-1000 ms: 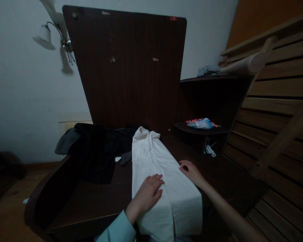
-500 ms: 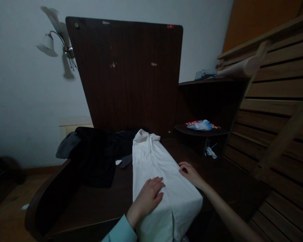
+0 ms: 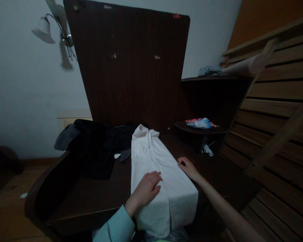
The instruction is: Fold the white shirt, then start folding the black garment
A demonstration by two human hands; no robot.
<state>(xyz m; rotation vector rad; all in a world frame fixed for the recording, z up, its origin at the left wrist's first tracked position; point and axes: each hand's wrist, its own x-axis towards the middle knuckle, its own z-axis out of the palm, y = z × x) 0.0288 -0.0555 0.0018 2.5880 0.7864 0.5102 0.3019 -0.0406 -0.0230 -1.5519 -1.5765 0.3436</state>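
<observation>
A white shirt [image 3: 151,164], folded long and narrow, lies on the dark wooden desk with its collar at the far end. Its near end drapes over the front edge of the desk. My left hand [image 3: 146,188] rests flat on top of the shirt, fingers stretched out and slightly apart. At the shirt's right edge is my right hand [image 3: 189,168], its fingers curled and the thumb and forefinger pinched together on the cloth's border. The fingertips of that hand are partly hidden.
Black clothing [image 3: 98,148] is heaped on the left of the desk [image 3: 91,198]. A tall dark panel [image 3: 131,74] rises behind. To the right, a corner shelf [image 3: 204,130] carries a plastic bag [image 3: 199,123], beside a slatted wooden frame [image 3: 275,117]. A lamp [image 3: 44,30] hangs on the wall.
The view has shifted a little, so the desk and panel sit higher in the picture. Both hands keep nearly the same places on the shirt.
</observation>
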